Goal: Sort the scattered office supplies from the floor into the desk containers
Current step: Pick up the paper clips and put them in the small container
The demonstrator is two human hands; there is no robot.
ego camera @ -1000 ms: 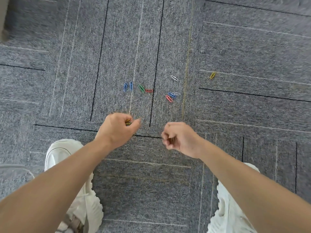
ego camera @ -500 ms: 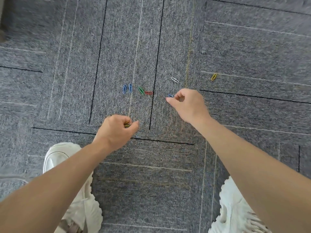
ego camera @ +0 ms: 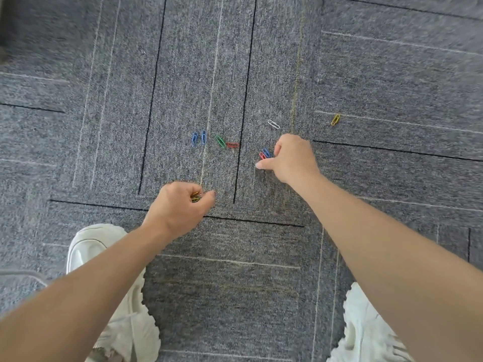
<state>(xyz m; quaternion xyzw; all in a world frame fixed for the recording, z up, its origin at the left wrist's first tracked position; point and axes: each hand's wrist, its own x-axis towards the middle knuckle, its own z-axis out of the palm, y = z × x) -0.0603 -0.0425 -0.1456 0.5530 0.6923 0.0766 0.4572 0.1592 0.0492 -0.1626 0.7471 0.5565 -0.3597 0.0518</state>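
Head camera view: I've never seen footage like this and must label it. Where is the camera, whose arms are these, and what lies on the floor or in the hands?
No machine here: a person wears a wide-angle camera on the head, looking down at their own arms and white shoes on grey carpet. The left hand curls its fingers round a bunch of paper clips. The right hand reaches down to a red clip and a blue clip lying together; whether it grips anything is hidden. Loose on the carpet lie two more blue clips, a green clip, a second red clip, a white clip and, farthest right, a yellow clip.
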